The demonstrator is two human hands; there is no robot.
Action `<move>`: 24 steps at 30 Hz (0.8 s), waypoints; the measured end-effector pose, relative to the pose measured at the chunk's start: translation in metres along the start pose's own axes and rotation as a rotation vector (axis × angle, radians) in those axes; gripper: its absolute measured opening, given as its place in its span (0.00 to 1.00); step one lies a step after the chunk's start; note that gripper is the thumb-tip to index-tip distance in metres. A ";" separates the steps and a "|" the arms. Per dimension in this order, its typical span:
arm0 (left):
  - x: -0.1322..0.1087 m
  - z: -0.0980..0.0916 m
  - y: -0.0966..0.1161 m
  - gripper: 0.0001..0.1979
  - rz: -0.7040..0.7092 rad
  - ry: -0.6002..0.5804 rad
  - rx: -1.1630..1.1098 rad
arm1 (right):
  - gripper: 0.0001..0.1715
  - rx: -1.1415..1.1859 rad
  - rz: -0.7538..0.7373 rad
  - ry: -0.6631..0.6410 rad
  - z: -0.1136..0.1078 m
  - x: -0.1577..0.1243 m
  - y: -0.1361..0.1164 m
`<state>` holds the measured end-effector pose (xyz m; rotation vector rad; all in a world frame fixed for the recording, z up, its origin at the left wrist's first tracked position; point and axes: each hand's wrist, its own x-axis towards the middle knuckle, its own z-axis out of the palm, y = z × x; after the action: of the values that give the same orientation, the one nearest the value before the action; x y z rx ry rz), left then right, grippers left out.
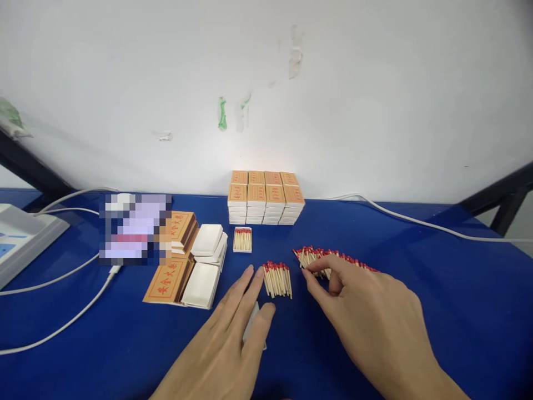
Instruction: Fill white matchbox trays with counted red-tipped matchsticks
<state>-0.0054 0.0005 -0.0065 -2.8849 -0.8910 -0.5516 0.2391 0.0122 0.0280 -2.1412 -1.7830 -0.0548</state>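
My left hand point(227, 333) lies with its fingers stretched out, the fingertips beside a small bundle of red-tipped matches point(277, 279). Under its thumb and palm a white piece point(252, 325) shows in part; the rest of it is covered. My right hand point(370, 305) has thumb and index finger pinched together at the left end of a long heap of matches point(318, 258). Whether a match is between those fingertips cannot be made out. Behind the small bundle stands an open matchbox tray point(242, 240) filled with matches, their red heads toward the wall.
Stacked orange matchboxes point(265, 195) stand against the wall. To the left lie white trays point(202, 284) and flat orange sleeves point(169, 280), near a pixelated object point(135, 228). White cables point(79, 319) cross the blue table point(104, 355). A white device point(29, 239) sits at far left.
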 end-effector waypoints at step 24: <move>-0.004 0.003 0.000 0.39 -0.023 0.009 -0.049 | 0.14 -0.117 -0.157 0.125 0.007 -0.005 -0.003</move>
<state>-0.0072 -0.0009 -0.0109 -2.9165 -0.9239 -0.5960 0.2340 0.0096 0.0211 -2.0207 -1.9125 -0.3333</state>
